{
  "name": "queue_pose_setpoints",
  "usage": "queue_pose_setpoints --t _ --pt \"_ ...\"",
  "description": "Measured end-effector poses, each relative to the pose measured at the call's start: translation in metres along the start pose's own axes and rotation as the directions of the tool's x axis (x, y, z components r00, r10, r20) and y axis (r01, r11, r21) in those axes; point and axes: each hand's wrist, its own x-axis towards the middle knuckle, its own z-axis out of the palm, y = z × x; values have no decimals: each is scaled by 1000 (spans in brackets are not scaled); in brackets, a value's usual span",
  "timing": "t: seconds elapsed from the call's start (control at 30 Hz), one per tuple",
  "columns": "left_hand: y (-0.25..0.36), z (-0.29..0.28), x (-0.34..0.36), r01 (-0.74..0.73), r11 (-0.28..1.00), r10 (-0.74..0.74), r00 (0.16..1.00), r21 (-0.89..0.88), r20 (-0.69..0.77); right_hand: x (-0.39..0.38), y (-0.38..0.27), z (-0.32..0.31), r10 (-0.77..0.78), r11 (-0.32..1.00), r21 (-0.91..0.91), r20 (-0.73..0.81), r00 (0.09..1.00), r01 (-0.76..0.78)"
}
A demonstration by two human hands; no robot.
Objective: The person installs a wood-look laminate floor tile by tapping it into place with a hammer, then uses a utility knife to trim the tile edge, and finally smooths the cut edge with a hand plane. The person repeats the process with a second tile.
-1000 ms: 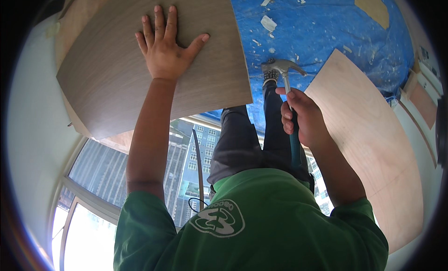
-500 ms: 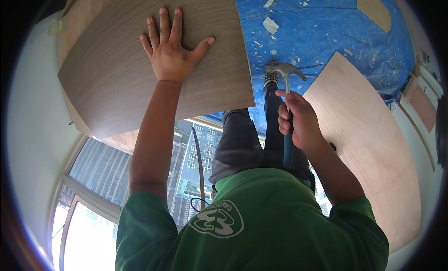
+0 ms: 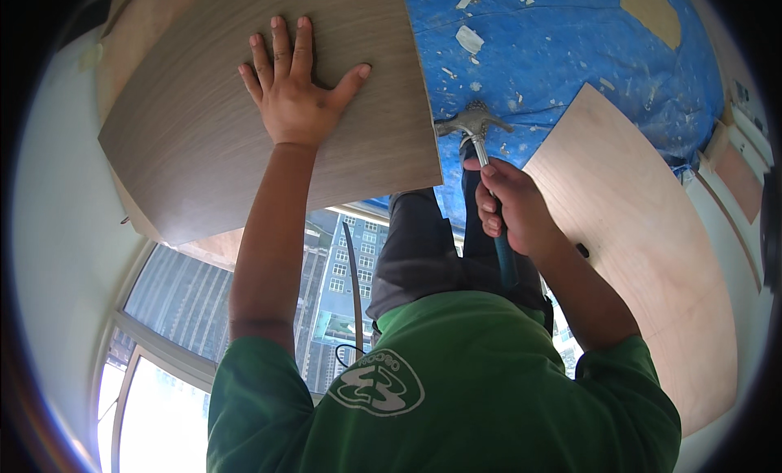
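Blue sheeting (image 3: 554,74) covers the floor ahead, littered with pale scraps (image 3: 469,39) and a tan piece (image 3: 650,13) at its far side; a window (image 3: 175,290) lies at lower left, beside a white wall (image 3: 65,188). On my remote feed I note a brown wood-grain board (image 3: 371,135) at upper left, one edge facing the sheeting. I find the left hand (image 3: 297,107) palm down on its face, fingers spread and thumb held out to the right. I record the right hand (image 3: 515,208) wrapped around the grip of a claw hammer (image 3: 481,151), fingers curled closed. Its head is up, one end at the board's right edge; I cannot tell whether they touch. To the right I log a pale wooden panel (image 3: 643,245), partly overlapping the sheeting, and near the legs a thin dark strip (image 3: 354,286)
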Motion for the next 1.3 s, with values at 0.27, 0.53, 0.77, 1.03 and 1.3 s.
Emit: queue_pose_setpoints --t 0.27,0.53,0.77,1.03,1.3 --pt "0 -1 0 8 1000 -8 1000 -4 3 1 0 12 38 999 18 -12 999 -38" --pt "1 0 1 -3 1000 3 1000 -3 -15 7 9 4 -79 991 104 -59 995 84" --pt "-1 0 1 -13 1000 13 1000 -20 -9 6 -21 -4 -272 961 -79 -92 958 265" --pt "-12 -10 11 -27 999 28 999 -19 39 43 -26 -32 -484 875 -13 -76 872 484" --pt "-32 -2 40 -74 997 74 997 24 -18 131 -27 -15 -675 626 -387 166 719 677"
